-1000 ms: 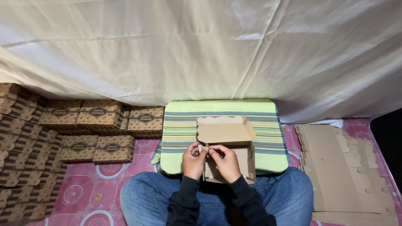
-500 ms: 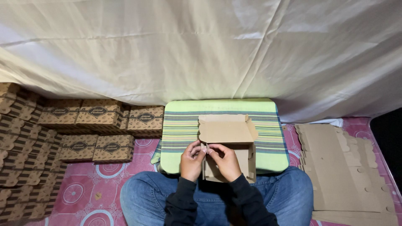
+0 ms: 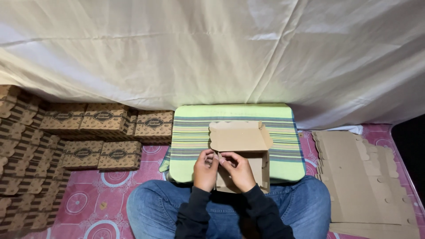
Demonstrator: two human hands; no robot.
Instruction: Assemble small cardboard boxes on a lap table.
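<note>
White sheet backdrop, pink mat floor. Your cardboard box (image 3: 241,152) sits on striped cushion (image 3: 190,137), lid flap up, part-formed. Left hand (image 3: 206,170) & right hand (image 3: 239,170) both pinch its front-left tab. Folded boxes (image 3: 106,132) stacked left of cushion; flat blanks (image 3: 358,177) right, many left to do.

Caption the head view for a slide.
Both hands, left hand and right hand, fold a cardboard box on a striped cushion.
</note>
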